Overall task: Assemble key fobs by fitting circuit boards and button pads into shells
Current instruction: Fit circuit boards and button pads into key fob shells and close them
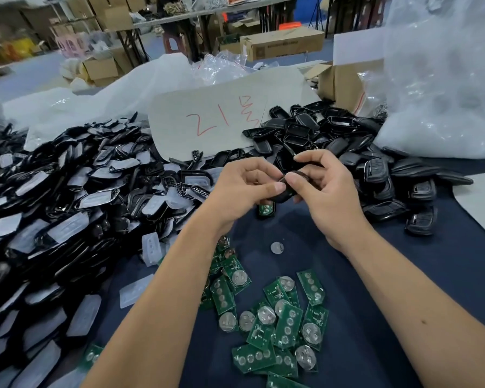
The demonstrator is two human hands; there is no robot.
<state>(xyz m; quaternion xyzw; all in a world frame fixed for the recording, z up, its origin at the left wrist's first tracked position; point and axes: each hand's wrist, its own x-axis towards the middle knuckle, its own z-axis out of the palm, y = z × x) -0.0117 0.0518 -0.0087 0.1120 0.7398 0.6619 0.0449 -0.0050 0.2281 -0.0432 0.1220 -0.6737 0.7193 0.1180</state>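
Above the dark blue table (pixel 375 275), my left hand (pixel 244 189) and my right hand (pixel 322 186) both grip one black key fob shell (pixel 290 187), thumbs pressing its near edge. Most of the shell is hidden by my fingers. Just below the hands lies a shell with a green circuit board (pixel 266 210) in it. Several loose green circuit boards (pixel 280 323) with coin cells are scattered near the front. A lone coin cell (pixel 277 247) lies between them and my hands. Translucent button pads (pixel 150 247) lie to the left.
A big heap of black shells with button pads (pixel 67 208) fills the left. Another pile of black shells (pixel 347 152) sits at the back right. A white card with red writing (pixel 216 121), a cardboard box (pixel 345 79) and clear plastic bags (pixel 443 79) stand behind.
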